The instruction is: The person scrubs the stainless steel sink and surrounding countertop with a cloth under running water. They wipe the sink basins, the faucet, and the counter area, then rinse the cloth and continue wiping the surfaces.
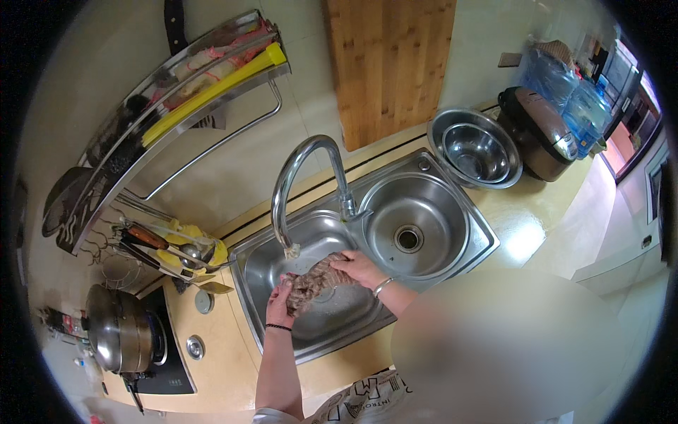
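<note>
A wet-looking brown striped cloth is stretched between my two hands over the left basin of a stainless steel double sink. My left hand, with a dark cord at the wrist, grips its left end. Its other end is held by my right hand, which wears a silver bangle. The curved chrome faucet arches above, its mouth just over the cloth. Whether water is running cannot be told. To the right, the round basin shows its drain.
Steel bowls and a rice cooker stand right of the sink. A wooden cutting board leans behind. At left are a wall rack, utensils and a lidded pot on the stove. A blurred patch covers the lower right.
</note>
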